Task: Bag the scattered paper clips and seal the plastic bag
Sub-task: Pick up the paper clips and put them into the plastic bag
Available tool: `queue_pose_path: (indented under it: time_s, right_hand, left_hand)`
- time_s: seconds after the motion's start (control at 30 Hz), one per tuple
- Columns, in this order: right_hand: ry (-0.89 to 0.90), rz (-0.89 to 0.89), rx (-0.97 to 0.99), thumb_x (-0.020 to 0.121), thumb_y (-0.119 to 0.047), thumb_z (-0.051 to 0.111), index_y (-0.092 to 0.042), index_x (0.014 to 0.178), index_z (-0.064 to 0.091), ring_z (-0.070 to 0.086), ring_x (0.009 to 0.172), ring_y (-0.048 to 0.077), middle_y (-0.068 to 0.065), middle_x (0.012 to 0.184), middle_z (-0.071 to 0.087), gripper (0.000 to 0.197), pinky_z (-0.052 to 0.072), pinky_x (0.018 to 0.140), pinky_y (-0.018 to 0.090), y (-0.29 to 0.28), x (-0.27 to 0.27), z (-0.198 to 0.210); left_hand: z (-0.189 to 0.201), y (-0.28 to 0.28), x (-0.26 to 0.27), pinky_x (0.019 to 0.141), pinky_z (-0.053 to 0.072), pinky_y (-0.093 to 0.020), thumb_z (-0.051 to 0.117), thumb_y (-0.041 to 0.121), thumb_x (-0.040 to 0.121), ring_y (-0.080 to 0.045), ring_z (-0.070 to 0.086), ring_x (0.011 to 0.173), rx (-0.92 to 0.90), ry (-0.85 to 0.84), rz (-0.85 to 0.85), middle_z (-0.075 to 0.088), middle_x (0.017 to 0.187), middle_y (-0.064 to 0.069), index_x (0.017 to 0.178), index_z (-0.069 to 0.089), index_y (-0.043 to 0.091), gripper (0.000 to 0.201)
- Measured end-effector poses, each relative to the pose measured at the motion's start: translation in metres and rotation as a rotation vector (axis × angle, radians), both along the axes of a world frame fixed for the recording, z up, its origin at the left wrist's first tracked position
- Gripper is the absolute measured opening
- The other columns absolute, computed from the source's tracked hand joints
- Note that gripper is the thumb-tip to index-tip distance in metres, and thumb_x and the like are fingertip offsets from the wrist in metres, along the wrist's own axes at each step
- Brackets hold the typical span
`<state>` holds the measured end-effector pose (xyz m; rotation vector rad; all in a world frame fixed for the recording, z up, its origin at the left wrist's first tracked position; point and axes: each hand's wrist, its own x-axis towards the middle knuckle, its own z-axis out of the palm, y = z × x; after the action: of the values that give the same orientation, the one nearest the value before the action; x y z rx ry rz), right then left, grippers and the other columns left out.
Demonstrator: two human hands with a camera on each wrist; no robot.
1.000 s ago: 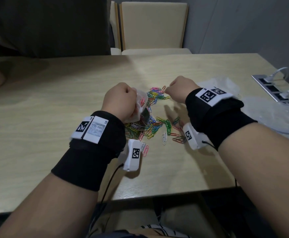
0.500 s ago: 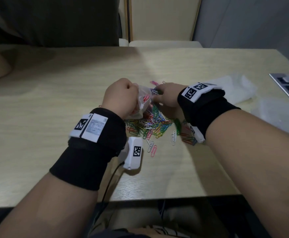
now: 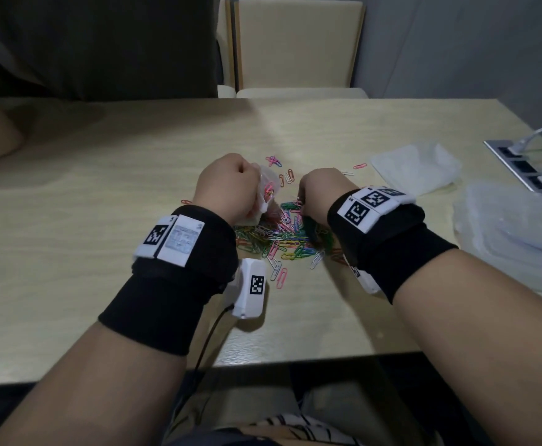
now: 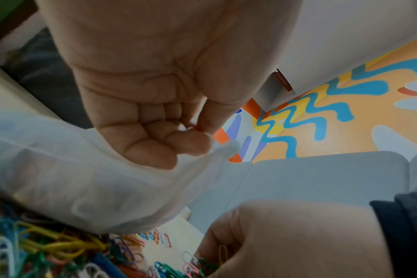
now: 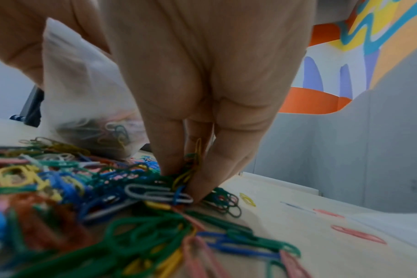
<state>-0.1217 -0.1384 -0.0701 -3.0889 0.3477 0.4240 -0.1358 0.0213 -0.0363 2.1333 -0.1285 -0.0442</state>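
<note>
A pile of coloured paper clips (image 3: 282, 236) lies on the table between my wrists, with a few strays (image 3: 274, 160) beyond it. My left hand (image 3: 231, 188) grips the top of a small clear plastic bag (image 3: 268, 191) that hangs over the pile's left side; some clips show inside the bag (image 5: 102, 131). In the left wrist view the left hand (image 4: 191, 135) is curled round the bag's (image 4: 83, 184) edge. My right hand (image 3: 317, 194) is down in the pile. Its fingertips (image 5: 169, 165) pinch a small bunch of paper clips (image 5: 191, 169).
The beige table (image 3: 102, 220) carries a crumpled clear bag (image 3: 417, 169) and a clear plastic container (image 3: 514, 233) at the right. A power strip (image 3: 526, 162) with white plugs sits at the far right edge. A chair (image 3: 295, 46) stands behind the table.
My right hand moved from the far side of the pile to the bag's mouth, then dropped into the pile and pinched clips. The left hand kept hold of the bag.
</note>
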Motion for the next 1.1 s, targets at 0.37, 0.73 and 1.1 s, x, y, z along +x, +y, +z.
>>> queue_pose_path:
  time_s: [0.37, 0.73, 1.1]
  right_hand:
    - [-0.371, -0.279, 0.837, 0.08, -0.014, 0.076, -0.013, 0.073, 0.066, 0.07, 0.089, 0.031, 0.013, 0.09, 0.07, 0.013, 0.057, 0.085, 0.041, -0.01, -0.036, 0.051]
    - [-0.418, -0.485, 1.445, 0.091, -0.004, 0.063, -0.009, 0.067, 0.06, 0.064, 0.071, 0.024, 0.011, 0.078, 0.061, 0.024, 0.06, 0.077, 0.035, 0.022, -0.039, 0.048]
    - [-0.216, -0.133, 0.992, 0.094, -0.002, 0.045, -0.008, 0.108, 0.06, 0.066, 0.097, 0.03, 0.013, 0.108, 0.064, 0.021, 0.057, 0.088, 0.044, 0.023, -0.044, 0.073]
  left_hand:
    - [0.006, -0.005, -0.011, 0.082, 0.057, -0.053, 0.049, 0.028, 0.089, -0.04, 0.068, 0.088, -0.008, 0.046, 0.007, 0.071, 0.088, -0.021, 0.073, 0.058, 0.014, 0.023]
    - [0.014, -0.013, -0.019, 0.077, 0.059, -0.056, 0.053, 0.025, 0.087, -0.04, 0.071, 0.082, -0.128, 0.137, 0.003, 0.07, 0.081, -0.02, 0.066, 0.053, 0.016, 0.023]
    - [0.021, -0.018, -0.026, 0.045, 0.051, -0.024, 0.046, 0.01, 0.099, -0.019, 0.06, 0.05, -0.219, 0.217, -0.005, 0.063, 0.077, -0.02, 0.078, 0.048, 0.008, 0.022]
